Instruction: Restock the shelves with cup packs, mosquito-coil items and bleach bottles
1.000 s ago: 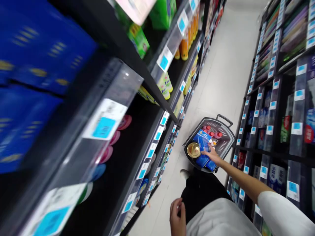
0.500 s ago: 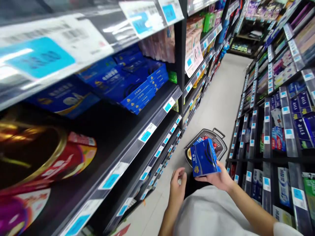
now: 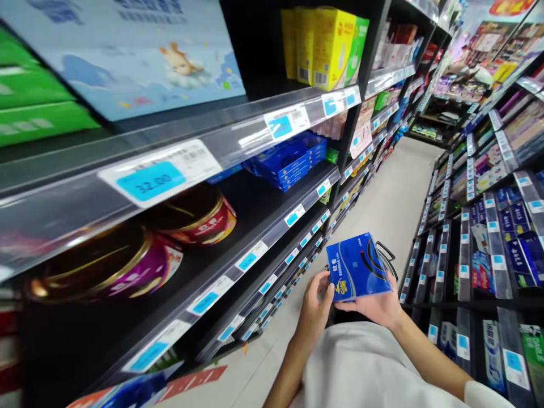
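Observation:
A flat blue box (image 3: pixel 357 266) with a dark ring pattern is held in front of my chest. My right hand (image 3: pixel 378 307) cradles it from underneath with fingers curled round its lower edge. My left hand (image 3: pixel 315 309) pinches the box's left edge between thumb and fingers. Behind the box, only the handle of a grey shopping basket (image 3: pixel 387 254) shows on the floor. More blue boxes of the same kind (image 3: pixel 291 160) are stacked on the middle shelf to my left.
A black shelf unit runs along my left with round tins (image 3: pixel 193 212), yellow and green cartons (image 3: pixel 325 45) and blue price labels (image 3: pixel 151 178). Another shelf unit (image 3: pixel 488 238) lines the right. A pale aisle floor (image 3: pixel 395 198) stretches ahead between them.
My right hand lifted the blue box out of the basket up to chest height. My left hand rose and took hold of its left edge. My view tilted up from the floor to the shelves.

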A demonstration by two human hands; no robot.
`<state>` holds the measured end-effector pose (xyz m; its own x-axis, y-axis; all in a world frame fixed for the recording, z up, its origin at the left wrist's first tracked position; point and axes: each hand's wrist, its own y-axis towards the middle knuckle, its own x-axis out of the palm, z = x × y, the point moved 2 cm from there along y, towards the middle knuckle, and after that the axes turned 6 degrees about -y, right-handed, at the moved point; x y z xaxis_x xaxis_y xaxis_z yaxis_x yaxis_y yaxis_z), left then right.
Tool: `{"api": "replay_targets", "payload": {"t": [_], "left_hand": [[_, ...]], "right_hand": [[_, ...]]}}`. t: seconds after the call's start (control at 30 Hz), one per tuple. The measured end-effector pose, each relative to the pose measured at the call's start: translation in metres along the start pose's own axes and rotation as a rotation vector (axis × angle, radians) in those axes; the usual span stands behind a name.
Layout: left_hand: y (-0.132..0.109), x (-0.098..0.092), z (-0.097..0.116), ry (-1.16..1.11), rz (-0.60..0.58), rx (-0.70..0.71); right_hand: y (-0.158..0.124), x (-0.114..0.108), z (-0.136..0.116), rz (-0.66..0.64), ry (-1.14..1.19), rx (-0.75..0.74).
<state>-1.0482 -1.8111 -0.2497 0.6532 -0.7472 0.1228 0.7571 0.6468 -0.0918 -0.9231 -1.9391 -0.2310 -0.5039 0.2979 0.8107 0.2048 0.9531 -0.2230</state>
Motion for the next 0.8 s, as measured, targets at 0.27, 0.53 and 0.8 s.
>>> {"api": "replay_targets", "payload": {"t": [0.27,0.53,0.8], "left_hand": [[0.000,-0.002,0.016,0.002,0.056,0.076],[0.013,0.026,0.042,0.166,0.099,0.161],[0.061,0.082,0.067,0.321,0.105,0.125]], "right_hand": [[0.014,0.012,-0.014,-0.095,-0.029,0.003],[0.031,-0.007,-0.033,-0.143,-0.138,-0.083],[0.057,-0.054,-0.091,-0.056,-0.435,-0.068]]}}
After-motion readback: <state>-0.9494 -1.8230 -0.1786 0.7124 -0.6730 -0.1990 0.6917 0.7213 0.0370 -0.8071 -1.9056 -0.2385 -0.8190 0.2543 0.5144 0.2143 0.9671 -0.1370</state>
